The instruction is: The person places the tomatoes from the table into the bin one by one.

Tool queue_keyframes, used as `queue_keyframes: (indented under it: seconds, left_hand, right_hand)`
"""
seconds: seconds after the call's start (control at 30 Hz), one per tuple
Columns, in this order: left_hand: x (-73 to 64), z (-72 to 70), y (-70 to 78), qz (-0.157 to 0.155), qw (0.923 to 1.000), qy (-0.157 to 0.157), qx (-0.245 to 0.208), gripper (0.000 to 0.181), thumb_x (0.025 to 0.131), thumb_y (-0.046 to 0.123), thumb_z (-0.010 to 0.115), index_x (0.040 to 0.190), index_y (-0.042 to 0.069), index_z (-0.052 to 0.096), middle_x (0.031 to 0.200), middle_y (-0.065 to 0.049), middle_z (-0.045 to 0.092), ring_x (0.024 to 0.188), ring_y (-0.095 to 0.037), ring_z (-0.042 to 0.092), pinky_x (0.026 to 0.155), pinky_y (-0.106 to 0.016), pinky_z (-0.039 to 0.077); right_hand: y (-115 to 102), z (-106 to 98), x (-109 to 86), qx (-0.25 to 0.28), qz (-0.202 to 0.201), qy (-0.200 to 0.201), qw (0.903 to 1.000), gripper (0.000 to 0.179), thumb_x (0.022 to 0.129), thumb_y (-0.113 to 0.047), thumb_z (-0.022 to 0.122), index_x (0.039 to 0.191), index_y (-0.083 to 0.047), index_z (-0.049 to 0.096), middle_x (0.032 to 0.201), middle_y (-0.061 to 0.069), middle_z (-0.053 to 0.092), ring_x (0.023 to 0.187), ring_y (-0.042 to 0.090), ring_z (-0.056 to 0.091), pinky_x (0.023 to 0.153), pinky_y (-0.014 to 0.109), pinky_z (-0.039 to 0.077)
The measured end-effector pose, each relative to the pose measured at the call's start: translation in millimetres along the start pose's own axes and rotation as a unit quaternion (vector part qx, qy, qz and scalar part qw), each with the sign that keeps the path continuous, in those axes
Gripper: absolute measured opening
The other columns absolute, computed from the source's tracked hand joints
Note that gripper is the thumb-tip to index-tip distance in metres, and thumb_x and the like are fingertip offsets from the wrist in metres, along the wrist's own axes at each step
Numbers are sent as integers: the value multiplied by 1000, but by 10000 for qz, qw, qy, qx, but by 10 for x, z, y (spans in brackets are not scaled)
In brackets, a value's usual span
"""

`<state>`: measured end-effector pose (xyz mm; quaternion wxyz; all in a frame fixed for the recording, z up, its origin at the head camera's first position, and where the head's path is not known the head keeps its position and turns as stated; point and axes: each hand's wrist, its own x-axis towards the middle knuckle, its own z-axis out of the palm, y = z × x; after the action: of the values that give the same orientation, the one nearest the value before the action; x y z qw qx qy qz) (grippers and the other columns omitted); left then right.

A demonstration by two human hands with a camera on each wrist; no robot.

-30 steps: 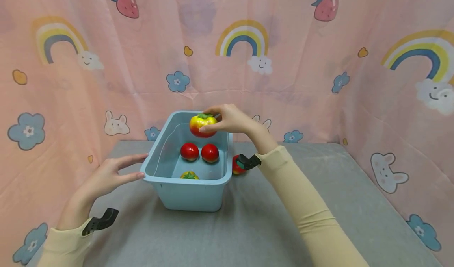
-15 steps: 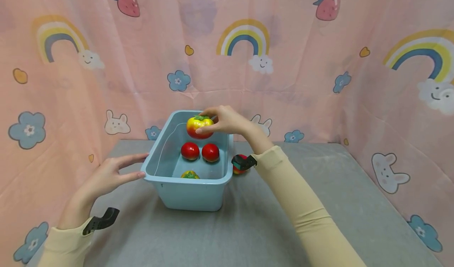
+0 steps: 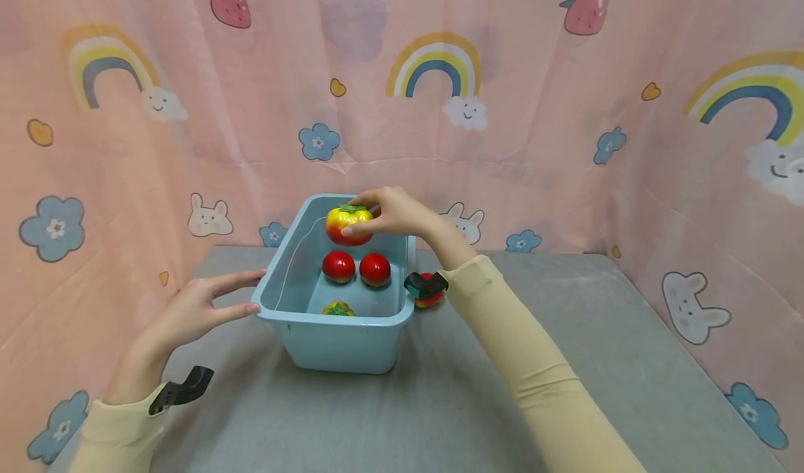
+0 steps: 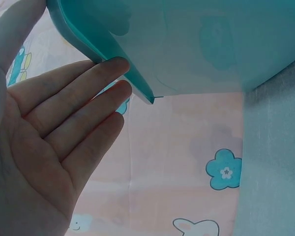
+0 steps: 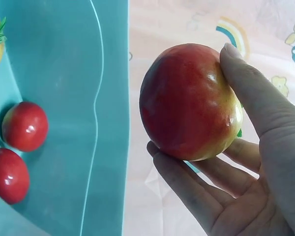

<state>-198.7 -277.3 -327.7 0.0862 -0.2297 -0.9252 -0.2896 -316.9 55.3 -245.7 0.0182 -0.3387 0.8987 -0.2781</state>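
Note:
My right hand (image 3: 402, 213) pinches a shiny red-and-yellow tomato (image 3: 348, 224) with green leaves on top, between thumb and fingers, over the light blue plastic bin (image 3: 336, 347). In the right wrist view its red underside faces the camera. Two red tomatoes (image 3: 375, 270) lie apart on the bin floor. Close to the near wall sits another tomato (image 3: 338, 309), yellow with green leaves, partly hidden by the rim. My left hand (image 3: 186, 314) is at the bin's left rim, thumb and fingers extended; the left wrist view shows fingertips (image 4: 119, 65) against the rim.
Right of the bin, one more red tomato (image 3: 430, 298) rests on the grey cloth-covered table (image 3: 534, 347), partly hidden by the right wrist strap (image 3: 427, 286). A pink printed curtain (image 3: 402, 159) hangs behind and along both sides.
My right hand has drifted left with the tomato, a little further in over the bin. The left hand stays at the rim. The whole view shifts slightly.

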Motion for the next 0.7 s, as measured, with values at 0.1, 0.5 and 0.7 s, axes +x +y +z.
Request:
queue_keyframes:
  seconds: [0.1,0.5,0.7]
  left_hand:
    - [9,-6,19,38,10000,-4,-68,51,85,34,71,132,22,57,129,4,61,120,4,49,90,-12,39]
    - [11,-8,42,22,10000,-49,-60,51,85,34,71,133,22,57,129,3,61,122,-10,53,94,-26,44]
    - [1,-6,45,32,9999,-94,-85,52,85,33,70,134,20,56,130,1,61,122,-23,54,94,-44,46]
  right_hand:
    - [7,5,23,-53,37,-29,10000,58,81,-45,71,128,-14,60,120,2,63,103,19,59,83,27,52]
    - [96,35,46,333,130,-72,9993,54,83,-42,71,126,-13,60,122,4,65,106,18,65,87,29,52]
    - [150,33,-25,454,76,64,9989,52,83,-41,72,125,-13,61,119,4,66,103,18,66,87,29,53]
